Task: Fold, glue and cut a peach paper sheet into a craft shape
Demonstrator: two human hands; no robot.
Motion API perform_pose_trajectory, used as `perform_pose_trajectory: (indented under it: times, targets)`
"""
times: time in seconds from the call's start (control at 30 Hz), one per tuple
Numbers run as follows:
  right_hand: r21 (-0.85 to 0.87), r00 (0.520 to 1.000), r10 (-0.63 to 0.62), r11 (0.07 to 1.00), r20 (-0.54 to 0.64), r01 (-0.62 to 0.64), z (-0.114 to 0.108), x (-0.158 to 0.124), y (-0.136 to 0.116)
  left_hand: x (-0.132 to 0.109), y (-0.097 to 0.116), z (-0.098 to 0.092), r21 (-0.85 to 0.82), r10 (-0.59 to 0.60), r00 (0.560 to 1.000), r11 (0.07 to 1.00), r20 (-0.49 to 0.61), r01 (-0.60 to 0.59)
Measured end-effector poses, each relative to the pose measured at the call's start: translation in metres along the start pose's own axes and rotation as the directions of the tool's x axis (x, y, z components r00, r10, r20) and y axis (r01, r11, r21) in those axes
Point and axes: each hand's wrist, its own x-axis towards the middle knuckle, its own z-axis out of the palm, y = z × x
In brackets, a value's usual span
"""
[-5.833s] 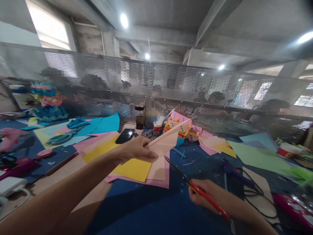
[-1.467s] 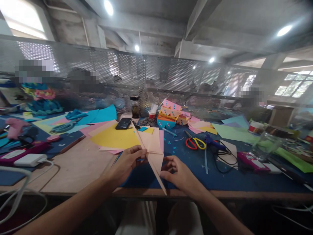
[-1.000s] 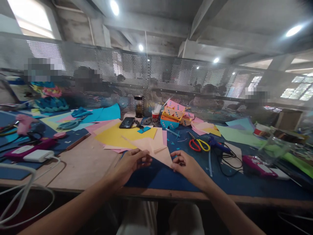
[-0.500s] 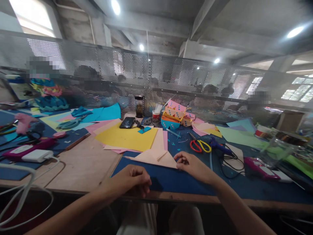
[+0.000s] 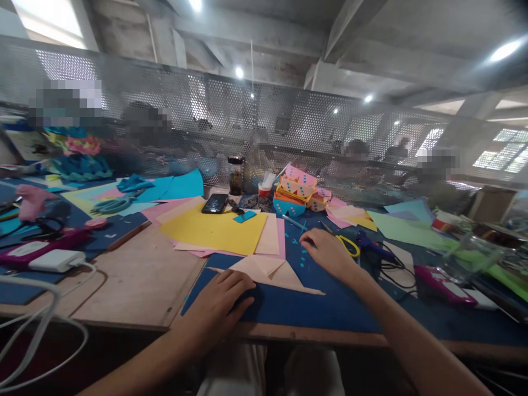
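A folded peach paper (image 5: 268, 272) with two thin pointed ends lies on the blue mat (image 5: 305, 311). Over its left part is my left hand (image 5: 229, 294), palm down with fingers apart, holding nothing. My right hand (image 5: 324, 247) hovers above the mat to the right of the paper, near the teal scraps (image 5: 302, 258), its fingers bent; whether they hold anything is too small to tell. Behind my right hand the yellow-handled scissors (image 5: 348, 246) are partly hidden.
Yellow sheets (image 5: 214, 228), a black phone (image 5: 214, 203) and stacked paper boxes (image 5: 295, 190) lie farther back. A purple glue gun (image 5: 375, 247) with a black cord and a glass jar (image 5: 474, 253) stand right. White cables (image 5: 49, 308) hang left.
My right hand has let go of the paper's right end and moved up and back toward the scissors. My left hand has spread from a curl and now lies at the paper's left part.
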Motion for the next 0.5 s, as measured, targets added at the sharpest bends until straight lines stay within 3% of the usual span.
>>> perform_pose_trajectory:
  times: [0.23,0.5]
  targets:
    - [-0.214,1.000,-0.010,0.977,-0.012,0.007,0.033,0.072,0.020,-0.003,0.000,0.000,-0.009,0.026,1.000,1.000,0.003,-0.026]
    - [-0.353,1.000,0.005,0.936,0.006,-0.003,0.062,0.096,0.023,-0.005,-0.003,0.000,-0.056,0.015,1.000,0.998,-0.001,-0.015]
